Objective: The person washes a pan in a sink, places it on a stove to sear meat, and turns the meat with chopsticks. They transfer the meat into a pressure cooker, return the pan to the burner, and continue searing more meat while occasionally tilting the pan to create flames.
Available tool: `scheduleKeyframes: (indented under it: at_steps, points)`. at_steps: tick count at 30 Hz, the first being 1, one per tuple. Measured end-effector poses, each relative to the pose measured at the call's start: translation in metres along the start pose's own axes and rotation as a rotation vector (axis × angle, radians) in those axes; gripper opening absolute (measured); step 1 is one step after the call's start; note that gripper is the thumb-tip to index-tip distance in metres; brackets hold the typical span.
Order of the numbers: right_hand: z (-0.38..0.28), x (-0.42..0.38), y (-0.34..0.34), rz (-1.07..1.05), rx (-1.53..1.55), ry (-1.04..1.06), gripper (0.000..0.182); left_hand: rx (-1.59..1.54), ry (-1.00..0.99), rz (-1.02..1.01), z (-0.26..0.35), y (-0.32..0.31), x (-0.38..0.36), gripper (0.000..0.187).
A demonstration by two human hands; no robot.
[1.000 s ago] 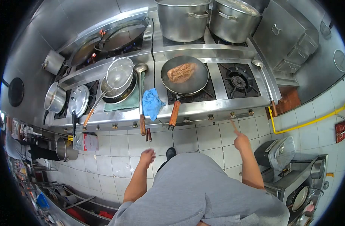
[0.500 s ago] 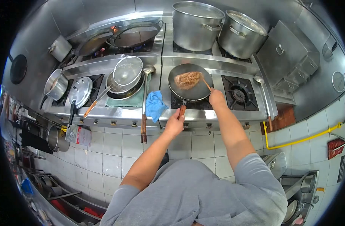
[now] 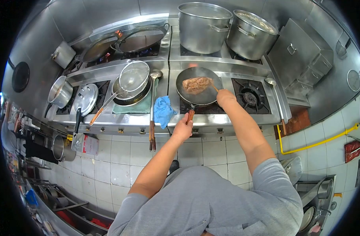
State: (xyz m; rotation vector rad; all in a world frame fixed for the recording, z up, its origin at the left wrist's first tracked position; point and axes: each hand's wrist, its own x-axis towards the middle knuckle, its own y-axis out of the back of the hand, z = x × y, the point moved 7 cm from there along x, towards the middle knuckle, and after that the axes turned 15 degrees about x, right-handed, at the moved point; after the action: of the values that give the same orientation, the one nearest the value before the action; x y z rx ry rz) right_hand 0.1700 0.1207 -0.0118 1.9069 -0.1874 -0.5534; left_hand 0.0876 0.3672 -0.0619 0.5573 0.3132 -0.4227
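My left hand (image 3: 182, 128) is wrapped around the wooden handle (image 3: 191, 114) of a dark frying pan (image 3: 204, 99), which rests on a stove burner. In the pan lies a clumped brown mass of food (image 3: 196, 85); its exact kind is hard to make out. My right hand (image 3: 226, 98), over the pan's right rim, is closed on a thin wooden utensil (image 3: 214, 87). The utensil's tip reaches the right end of the food, so its shape is hidden.
Left of the pan lie a blue cloth (image 3: 163, 111), a long-handled ladle (image 3: 152, 114) and a strainer (image 3: 134, 77) over a bowl-like pan. Two stockpots (image 3: 205, 31) stand behind, with woks (image 3: 142, 39) at back left. An uncovered burner (image 3: 249, 97) and another ladle (image 3: 275, 96) are right.
My right hand has shifted slightly up toward the pan, and less of the utensil shows. My left hand keeps its hold on the handle. The whole view has shifted slightly.
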Motion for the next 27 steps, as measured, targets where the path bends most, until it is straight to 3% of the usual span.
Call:
scheduleKeyframes:
  at_steps: [5,7,10,11,12,13,14,19,21,24,27]
  points:
    - [0.006,-0.020,0.015,-0.056,-0.085,0.034,0.030,-0.044,0.012,-0.009,-0.005,-0.001,0.005,0.060]
    - [0.018,-0.018,0.024,0.034,-0.018,-0.001,0.030,-0.054,0.001,-0.007,-0.006,-0.002,0.004,0.060]
    - [0.028,-0.016,-0.003,-0.013,0.024,-0.031,0.031,-0.053,0.005,-0.012,-0.004,-0.002,0.005,0.060]
    - [0.028,0.002,-0.034,-0.022,-0.024,0.047,0.030,-0.050,0.019,-0.020,-0.006,-0.001,0.004,0.060]
    - [-0.007,-0.011,-0.066,-0.256,-0.261,0.414,0.030,-0.052,0.018,-0.014,-0.008,0.001,0.004,0.060]
    - [-0.035,-0.035,-0.065,-0.274,-0.094,0.500,0.031,-0.072,0.019,-0.025,-0.010,0.001,0.004,0.060]
    - [-0.048,-0.051,-0.055,-0.120,0.009,0.427,0.029,-0.094,0.019,-0.036,-0.012,0.001,0.006,0.060]
    - [-0.066,-0.090,-0.008,-0.034,-0.053,0.228,0.029,-0.124,0.039,-0.037,-0.018,0.011,0.005,0.060]
    - [-0.052,-0.090,0.031,0.153,-0.052,0.193,0.028,-0.134,0.036,-0.041,-0.019,0.016,0.007,0.060]
    - [-0.018,-0.041,0.062,0.287,-0.108,0.111,0.027,-0.131,0.018,-0.034,-0.018,0.016,0.007,0.056]
    - [0.028,0.024,0.033,0.280,-0.192,0.118,0.025,-0.111,0.047,-0.034,-0.012,0.016,0.000,0.057]
